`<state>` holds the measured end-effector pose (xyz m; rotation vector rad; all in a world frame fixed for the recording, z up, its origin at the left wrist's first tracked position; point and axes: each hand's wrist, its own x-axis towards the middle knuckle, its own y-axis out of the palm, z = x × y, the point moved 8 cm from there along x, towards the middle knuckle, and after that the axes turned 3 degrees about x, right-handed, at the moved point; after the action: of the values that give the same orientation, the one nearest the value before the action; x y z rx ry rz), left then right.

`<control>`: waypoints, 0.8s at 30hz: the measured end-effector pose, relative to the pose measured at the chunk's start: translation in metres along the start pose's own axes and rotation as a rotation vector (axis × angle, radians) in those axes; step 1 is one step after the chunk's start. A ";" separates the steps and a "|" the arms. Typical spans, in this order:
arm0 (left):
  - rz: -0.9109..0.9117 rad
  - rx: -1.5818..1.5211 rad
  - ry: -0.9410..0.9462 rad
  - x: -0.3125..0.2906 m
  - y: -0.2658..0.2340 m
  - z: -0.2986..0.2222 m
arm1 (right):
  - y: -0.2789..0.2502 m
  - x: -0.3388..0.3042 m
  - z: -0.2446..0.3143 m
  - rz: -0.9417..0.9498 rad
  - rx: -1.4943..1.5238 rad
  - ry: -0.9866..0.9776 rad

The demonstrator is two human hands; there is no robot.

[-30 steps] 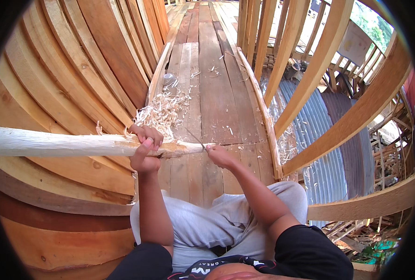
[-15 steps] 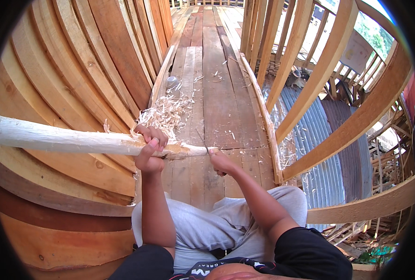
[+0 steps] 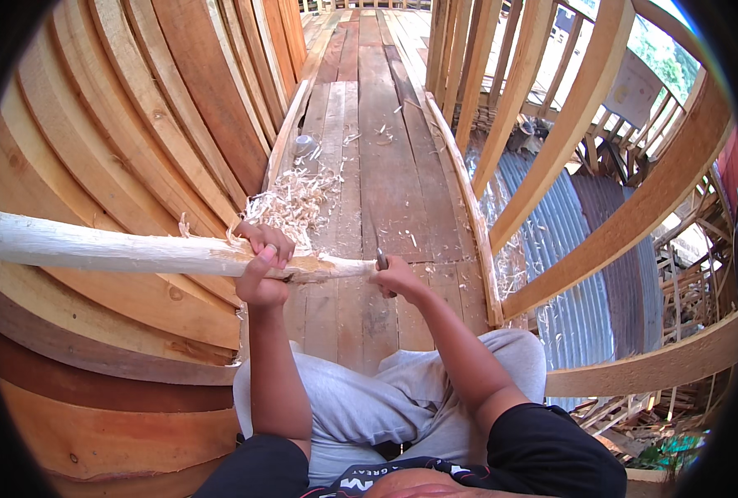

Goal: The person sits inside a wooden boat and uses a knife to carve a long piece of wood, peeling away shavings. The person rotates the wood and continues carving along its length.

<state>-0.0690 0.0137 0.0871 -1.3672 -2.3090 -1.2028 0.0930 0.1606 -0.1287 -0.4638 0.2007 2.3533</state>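
A long pale wooden pole (image 3: 128, 251), stripped of bark, comes in from the left edge and lies crosswise before me. Its right end narrows to a carved, thinner tip. My left hand (image 3: 264, 264) is wrapped round the pole just left of the carved part. By the tip, my right hand (image 3: 398, 278) is closed on a knife (image 3: 381, 259); its thin blade points away from me, and the handle is mostly hidden in my fingers. Curled wood shavings (image 3: 298, 203) lie heaped on the floor beyond my left hand.
Leaning planks (image 3: 120, 124) form a wall on the left. A wooden slat railing (image 3: 568, 141) runs along the right, with a corrugated metal roof (image 3: 552, 249) below it. A small clear cup (image 3: 305, 145) stands on the plank floor (image 3: 386, 183) past the shavings.
My right hand has shifted slightly right at the pole's tip, and the knife has turned more upright. My left hand and the pole have moved barely at all.
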 end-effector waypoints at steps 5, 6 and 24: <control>0.039 -0.021 -0.009 0.000 0.004 0.004 | -0.020 0.004 0.021 -0.065 0.458 -0.219; 0.049 -0.013 -0.009 0.000 0.006 0.002 | -0.024 0.005 0.020 -0.092 0.509 -0.217; 0.081 0.026 0.006 -0.001 0.012 0.002 | -0.001 -0.006 0.022 0.138 0.205 -0.015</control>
<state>-0.0581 0.0180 0.0919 -1.4317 -2.2341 -1.1468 0.0919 0.1640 -0.1063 -0.3418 0.4749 2.4364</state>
